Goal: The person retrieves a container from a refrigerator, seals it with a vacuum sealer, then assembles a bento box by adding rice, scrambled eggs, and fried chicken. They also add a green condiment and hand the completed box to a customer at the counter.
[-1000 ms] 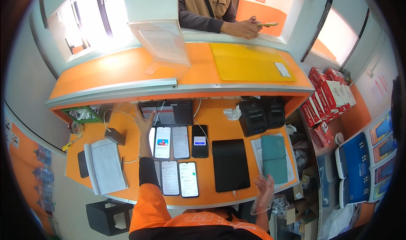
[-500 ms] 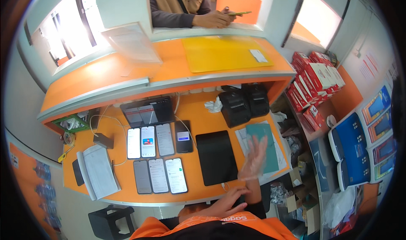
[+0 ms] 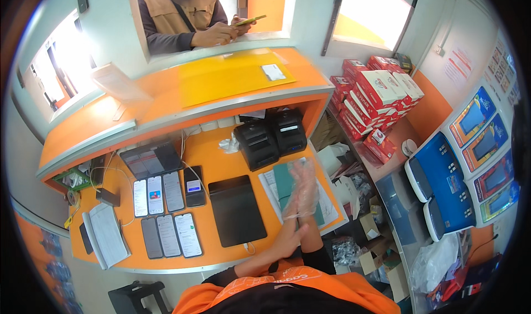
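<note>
A clear plastic glove (image 3: 308, 200) covers my right hand (image 3: 303, 184), which is raised over the right end of the desk with its fingers stretched out. My bare left hand (image 3: 286, 237) is at the right wrist, its fingers closed on the lower edge of the glove. Part of those fingers is hard to make out against the plastic. Beneath the hands lie a green folder (image 3: 283, 181) and white papers (image 3: 327, 210). To their left is a black tablet-like slab (image 3: 237, 212), with a white cable at its lower edge.
Several phones (image 3: 167, 234) lie in two rows before a dark screen (image 3: 150, 160). An open notebook (image 3: 109, 234) is at the left, black printers (image 3: 257, 145) at the back. Across the counter (image 3: 155, 87), a person (image 3: 182, 15) holds a phone. Red boxes (image 3: 376, 93) are stacked at right.
The view has shifted right. My right hand's spread fingers have drawn closer together, and my left hand has moved up from the right forearm to the glove's edge.
</note>
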### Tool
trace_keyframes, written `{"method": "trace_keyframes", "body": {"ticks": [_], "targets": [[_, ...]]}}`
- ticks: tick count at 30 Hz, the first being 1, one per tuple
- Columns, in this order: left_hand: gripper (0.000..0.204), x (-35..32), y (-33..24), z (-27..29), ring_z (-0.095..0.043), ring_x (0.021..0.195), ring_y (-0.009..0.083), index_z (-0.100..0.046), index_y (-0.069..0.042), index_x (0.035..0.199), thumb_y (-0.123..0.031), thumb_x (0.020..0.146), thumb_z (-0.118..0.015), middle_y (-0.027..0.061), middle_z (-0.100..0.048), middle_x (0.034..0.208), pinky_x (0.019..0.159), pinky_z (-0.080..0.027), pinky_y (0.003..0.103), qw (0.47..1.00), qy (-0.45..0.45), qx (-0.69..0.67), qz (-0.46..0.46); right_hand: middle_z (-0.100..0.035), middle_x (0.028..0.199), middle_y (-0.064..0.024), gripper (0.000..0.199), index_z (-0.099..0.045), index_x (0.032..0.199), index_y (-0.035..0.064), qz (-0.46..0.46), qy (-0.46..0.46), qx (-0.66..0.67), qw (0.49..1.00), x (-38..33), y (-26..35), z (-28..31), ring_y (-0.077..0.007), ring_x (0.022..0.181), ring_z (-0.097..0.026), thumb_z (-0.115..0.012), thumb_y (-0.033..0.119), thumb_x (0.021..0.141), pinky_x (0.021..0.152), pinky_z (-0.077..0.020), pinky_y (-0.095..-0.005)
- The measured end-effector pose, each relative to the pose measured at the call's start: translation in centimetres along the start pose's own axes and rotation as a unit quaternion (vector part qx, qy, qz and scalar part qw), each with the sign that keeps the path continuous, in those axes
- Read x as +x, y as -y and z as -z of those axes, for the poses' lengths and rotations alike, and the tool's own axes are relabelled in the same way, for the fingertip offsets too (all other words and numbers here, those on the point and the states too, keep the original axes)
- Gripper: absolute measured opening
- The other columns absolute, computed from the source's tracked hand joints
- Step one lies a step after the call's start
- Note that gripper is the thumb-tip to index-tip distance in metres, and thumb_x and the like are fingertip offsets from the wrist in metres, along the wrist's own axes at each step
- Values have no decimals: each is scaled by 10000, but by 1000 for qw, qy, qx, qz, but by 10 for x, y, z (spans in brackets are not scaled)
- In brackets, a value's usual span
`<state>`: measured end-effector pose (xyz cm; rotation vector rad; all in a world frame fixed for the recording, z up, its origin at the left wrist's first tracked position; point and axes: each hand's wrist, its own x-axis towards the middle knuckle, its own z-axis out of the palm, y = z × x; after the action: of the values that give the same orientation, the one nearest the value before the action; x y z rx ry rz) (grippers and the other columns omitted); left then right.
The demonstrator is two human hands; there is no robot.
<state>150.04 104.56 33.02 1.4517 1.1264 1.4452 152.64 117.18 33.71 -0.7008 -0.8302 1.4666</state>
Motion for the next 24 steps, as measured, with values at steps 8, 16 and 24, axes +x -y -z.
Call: {"method": "trace_keyframes", "body": {"ticks": [8, 16, 24], "targets": [[744, 64, 45, -34, -108, 1419, 306, -115, 24, 1466, -357, 947, -487, 206, -130, 1524, 1145, -69, 369, 995, 8, -86, 41, -429, 1380, -175, 626, -262, 1441, 10, 42, 42, -157, 986, 38, -1, 51, -272, 1245, -456, -497, 307, 942, 1007, -368, -346], [723, 53, 71, -27, -192, 1396, 269, -79, -81, 1490, -270, 954, -525, 154, -163, 1520, 1130, -171, 382, 964, 157, -141, 164, -578, 1183, -207, 535, -420, 1319, 27, 170, 189, -559, 789, 175, -34, 83, -366, 1031, -580, -623, 199, 854, 894, -455, -410], [448, 18, 85, 2, -442, 1230, 196, -386, -33, 1370, -237, 983, -483, 118, -498, 1301, 1041, -337, 324, 940, 152, -178, 250, -401, 1413, -123, 530, -426, 1342, 107, 203, 370, -751, 507, 270, -42, 5, -301, 1253, -438, -488, 37, 821, 1060, -362, -382]]}}
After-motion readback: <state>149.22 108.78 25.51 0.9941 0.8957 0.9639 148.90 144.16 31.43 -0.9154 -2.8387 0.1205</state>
